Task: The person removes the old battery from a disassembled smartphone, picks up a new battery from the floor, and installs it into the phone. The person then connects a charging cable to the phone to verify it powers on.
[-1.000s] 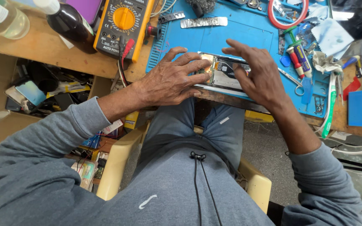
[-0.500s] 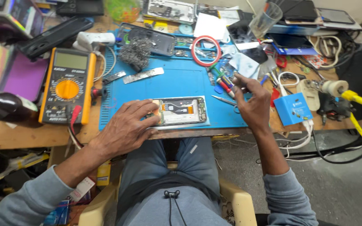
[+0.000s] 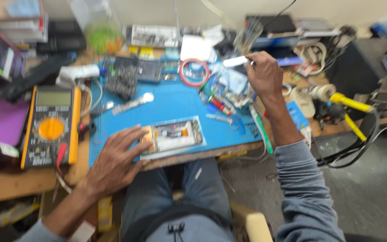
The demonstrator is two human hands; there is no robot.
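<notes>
An opened phone (image 3: 174,136) lies face down on the blue work mat (image 3: 171,105) near the bench's front edge. My left hand (image 3: 117,159) rests flat on the mat with its fingertips on the phone's left end. My right hand (image 3: 263,74) is raised at the back right of the mat, with its fingers closed on a thin white tool (image 3: 236,61) beside a clear plastic cup (image 3: 248,39). The picture is blurred, so the tool's exact kind is unclear.
A yellow multimeter (image 3: 52,125) sits left of the mat. Screwdrivers (image 3: 218,104), a red ring (image 3: 193,71), a metal strip (image 3: 133,104) and small parts clutter the mat's back. Cables and a yellow-handled tool (image 3: 350,110) lie at right. Boxes and devices crowd the bench's rear.
My right hand left the phone, passed the screwdrivers and rose to the back right, taking hold of a white tool. My left hand stayed on the phone. The camera tilted up.
</notes>
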